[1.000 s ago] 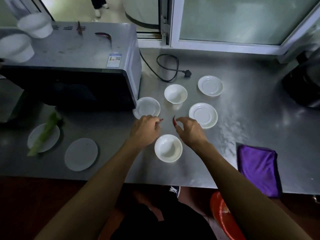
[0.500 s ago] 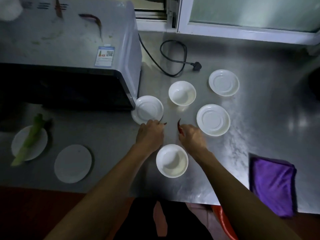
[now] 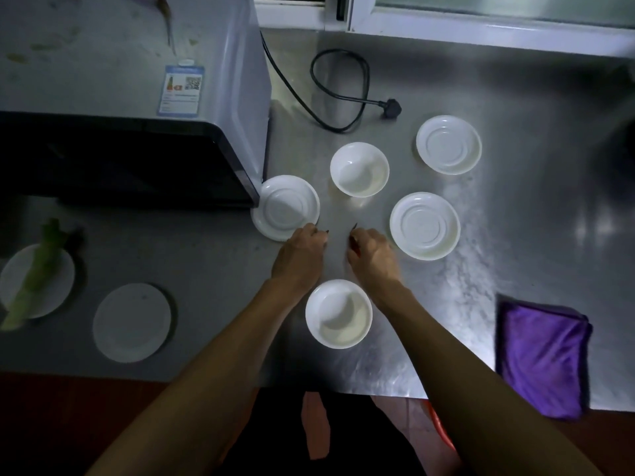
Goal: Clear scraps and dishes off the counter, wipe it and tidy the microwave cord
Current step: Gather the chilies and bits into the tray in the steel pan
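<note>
On the steel counter my left hand and my right hand sit side by side above a white bowl. Each hand has its fingers curled round a small dark red chilli scrap; the right one's tip pokes out. Around them lie white saucers and a second bowl. The microwave stands at the left, its black cord looped loose with the plug on the counter.
A purple cloth lies at the right front edge. At the left, a plate and another plate bearing a green vegetable scrap. More chilli scraps lie on the microwave's top. A red bin stands below the counter edge.
The camera has tilted down and closer over the counter. Both hands have drawn slightly nearer each other and lower, with less of the red scraps showing.
</note>
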A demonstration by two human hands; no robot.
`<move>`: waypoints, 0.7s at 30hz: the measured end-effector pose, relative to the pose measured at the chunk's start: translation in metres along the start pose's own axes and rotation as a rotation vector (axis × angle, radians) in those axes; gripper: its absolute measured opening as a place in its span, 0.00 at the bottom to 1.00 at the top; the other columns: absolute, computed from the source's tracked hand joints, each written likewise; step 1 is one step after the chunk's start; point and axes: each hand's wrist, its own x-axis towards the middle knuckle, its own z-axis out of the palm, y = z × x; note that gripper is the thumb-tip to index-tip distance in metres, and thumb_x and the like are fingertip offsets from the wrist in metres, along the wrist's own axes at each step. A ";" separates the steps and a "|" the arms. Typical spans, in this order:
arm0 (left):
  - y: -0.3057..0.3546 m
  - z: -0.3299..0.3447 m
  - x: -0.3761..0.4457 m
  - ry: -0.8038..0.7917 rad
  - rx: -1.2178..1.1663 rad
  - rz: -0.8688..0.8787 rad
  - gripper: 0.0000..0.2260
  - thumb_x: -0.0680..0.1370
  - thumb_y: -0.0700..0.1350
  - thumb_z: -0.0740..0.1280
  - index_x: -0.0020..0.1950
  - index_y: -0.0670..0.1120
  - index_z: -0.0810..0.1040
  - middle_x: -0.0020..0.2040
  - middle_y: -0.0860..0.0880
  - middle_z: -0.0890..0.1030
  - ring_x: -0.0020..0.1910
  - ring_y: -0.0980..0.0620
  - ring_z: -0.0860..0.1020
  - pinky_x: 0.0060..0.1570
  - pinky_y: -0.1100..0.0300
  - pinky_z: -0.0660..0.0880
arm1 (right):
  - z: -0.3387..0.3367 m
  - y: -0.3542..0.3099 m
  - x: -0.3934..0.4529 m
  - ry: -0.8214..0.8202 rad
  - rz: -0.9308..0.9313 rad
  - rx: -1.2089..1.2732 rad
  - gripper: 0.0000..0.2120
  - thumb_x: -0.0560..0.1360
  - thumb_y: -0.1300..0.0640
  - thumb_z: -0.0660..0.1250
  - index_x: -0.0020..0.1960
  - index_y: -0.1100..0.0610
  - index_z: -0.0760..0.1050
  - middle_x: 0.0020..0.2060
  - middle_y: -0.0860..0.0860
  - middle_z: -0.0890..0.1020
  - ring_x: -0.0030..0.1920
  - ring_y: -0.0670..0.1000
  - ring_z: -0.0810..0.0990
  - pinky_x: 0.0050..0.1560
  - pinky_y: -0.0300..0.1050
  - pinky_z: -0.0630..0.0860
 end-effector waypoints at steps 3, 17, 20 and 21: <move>0.001 0.000 0.002 0.028 -0.032 -0.044 0.06 0.82 0.40 0.63 0.52 0.40 0.79 0.51 0.43 0.77 0.47 0.44 0.76 0.47 0.51 0.76 | 0.001 0.000 0.001 0.001 -0.007 -0.023 0.10 0.79 0.61 0.63 0.59 0.62 0.74 0.54 0.60 0.78 0.54 0.61 0.76 0.55 0.54 0.75; 0.011 -0.002 0.007 0.008 -0.052 -0.079 0.08 0.82 0.40 0.61 0.44 0.40 0.76 0.44 0.41 0.78 0.42 0.43 0.74 0.38 0.53 0.67 | -0.002 0.006 0.002 0.030 0.003 0.042 0.08 0.78 0.64 0.62 0.53 0.63 0.78 0.49 0.59 0.79 0.50 0.60 0.77 0.50 0.55 0.75; 0.012 -0.010 0.006 0.032 -0.070 -0.078 0.09 0.81 0.37 0.62 0.40 0.41 0.73 0.40 0.42 0.76 0.39 0.44 0.73 0.36 0.54 0.65 | -0.011 0.004 0.000 0.083 -0.024 0.083 0.07 0.79 0.63 0.63 0.52 0.64 0.79 0.48 0.60 0.80 0.48 0.61 0.77 0.50 0.57 0.75; 0.012 -0.013 0.006 0.044 -0.070 -0.079 0.09 0.80 0.36 0.62 0.40 0.41 0.73 0.40 0.42 0.76 0.39 0.43 0.74 0.36 0.54 0.67 | -0.014 0.004 0.000 0.106 -0.044 0.094 0.07 0.79 0.63 0.64 0.52 0.65 0.79 0.47 0.61 0.80 0.47 0.62 0.77 0.49 0.58 0.75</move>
